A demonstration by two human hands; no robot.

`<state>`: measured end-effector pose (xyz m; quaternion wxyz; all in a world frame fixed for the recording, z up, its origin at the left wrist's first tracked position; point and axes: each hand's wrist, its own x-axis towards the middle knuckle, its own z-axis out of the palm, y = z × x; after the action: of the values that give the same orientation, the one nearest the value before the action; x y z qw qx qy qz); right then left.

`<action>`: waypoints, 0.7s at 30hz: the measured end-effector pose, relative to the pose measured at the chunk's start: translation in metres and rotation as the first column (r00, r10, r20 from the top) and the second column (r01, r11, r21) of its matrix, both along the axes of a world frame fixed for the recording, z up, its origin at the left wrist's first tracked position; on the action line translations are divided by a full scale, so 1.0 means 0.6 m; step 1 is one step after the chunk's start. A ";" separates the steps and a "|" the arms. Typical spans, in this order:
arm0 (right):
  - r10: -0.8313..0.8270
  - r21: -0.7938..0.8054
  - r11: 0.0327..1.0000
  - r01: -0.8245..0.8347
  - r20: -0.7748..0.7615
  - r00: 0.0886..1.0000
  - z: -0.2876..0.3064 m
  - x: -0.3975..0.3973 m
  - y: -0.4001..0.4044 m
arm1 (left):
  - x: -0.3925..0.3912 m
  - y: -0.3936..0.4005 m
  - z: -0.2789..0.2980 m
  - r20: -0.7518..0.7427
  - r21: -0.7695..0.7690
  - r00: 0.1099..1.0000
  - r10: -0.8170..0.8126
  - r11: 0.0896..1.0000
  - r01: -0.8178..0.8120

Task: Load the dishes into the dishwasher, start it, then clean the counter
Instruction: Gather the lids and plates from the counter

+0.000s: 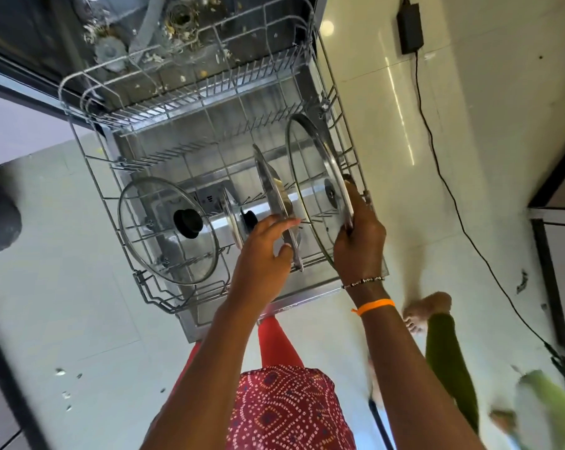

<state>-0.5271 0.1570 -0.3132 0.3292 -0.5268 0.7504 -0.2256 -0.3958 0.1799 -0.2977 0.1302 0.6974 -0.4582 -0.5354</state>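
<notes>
The dishwasher's wire lower rack (pixel 89 177) is pulled out over the open door. A large glass lid with a black knob (pixel 151 203) leans at its left. A small lid (pixel 230 209) and a steel lid (pixel 268 177) stand on edge in the middle. My left hand (pixel 263 251) holds the steel lid's near edge between thumb and fingers. My right hand (pixel 359 241) grips the rim of a big glass lid (pixel 310 164) standing upright at the rack's right side.
The dishwasher tub (pixel 177 24) behind the rack holds food scraps. A black power adapter (pixel 409 27) and its cable (pixel 443 177) run across the pale floor on the right. Another person's foot (pixel 427 308) and green trouser leg stand near my right arm.
</notes>
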 end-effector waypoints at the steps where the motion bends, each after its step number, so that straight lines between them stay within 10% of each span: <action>1: 0.020 0.005 1.000 -0.020 0.014 1.000 -0.009 0.003 -0.004 | -0.002 -0.002 0.002 0.004 0.004 1.000 -0.001 1.000 0.001; 21: -0.034 0.017 0.999 0.031 0.162 0.986 -0.046 0.014 -0.005 | 0.015 -0.008 0.018 -0.096 0.014 0.983 0.158 0.987 -0.157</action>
<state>-0.5185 0.1542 -0.3410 0.3893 -0.4920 0.7312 -0.2677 -0.3866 0.1752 -0.2870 0.1919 0.7053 -0.3931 -0.5579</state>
